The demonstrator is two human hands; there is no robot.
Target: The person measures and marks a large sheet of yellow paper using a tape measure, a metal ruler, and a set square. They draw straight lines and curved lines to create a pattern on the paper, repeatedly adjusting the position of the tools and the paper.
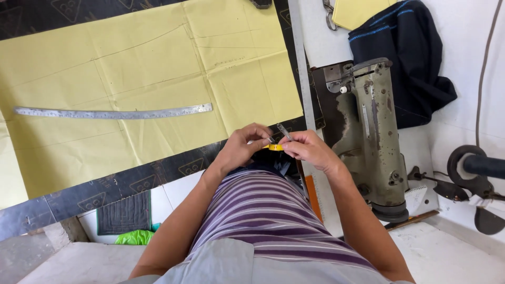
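Paper (152,79), yellow and creased, spread over the upper left and middle of the frame on a dark surface (31,16), with faint pencil lines across it. On the paper at left centre, a curved metal ruler (113,112), lying flat, well apart from both hands. Lower left: a dark stitched pad (125,213) and a green scrap (135,237) just beside it on the pale floor.

At centre, left hand (243,144) pinched on one side of a small yellow thing (275,148), perhaps a tape roll, though too small to tell for sure. Right hand (307,150) closed on the other side of it, with a thin grey tool (284,131), a pen or pencil by its look, slanting up between the fingers. Both hands touching, held in the air over a striped shirt (268,210), just below the paper's lower right corner.

For good handling here: steady pinch from both sides, elbows tucked in, the yellow thing kept close to the body and square to the eyes, the tool tip kept off the paper.

Right of the hands, a long steel straightedge (302,79) along the surface edge, then a worn grey-green sewing machine (368,131). Upper right: a dark cloth (405,63) with blue stitching, bunched on a white top. Far right, a black wheel (465,165).

No packages, labels or signs readable anywhere; only repeated pale outline marks on the dark surface.
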